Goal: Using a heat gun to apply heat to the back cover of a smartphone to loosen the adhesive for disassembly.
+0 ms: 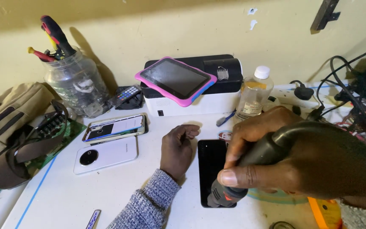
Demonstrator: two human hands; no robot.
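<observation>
The black phone (211,169) lay flat and glossy, screen dark, just in front of the white box (191,101), left hand (177,149) curled loosely beside its edge, right hand (259,157) gripping a dark heat-gun-like tool (250,169) over it

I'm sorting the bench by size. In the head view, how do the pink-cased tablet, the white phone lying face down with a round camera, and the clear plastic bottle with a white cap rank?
1. Pink-cased tablet, largest.
2. White phone lying face down.
3. Clear plastic bottle with a white cap, smallest.
The phone lies nearer the camera, so its lead over the bottle is unsure.
</observation>
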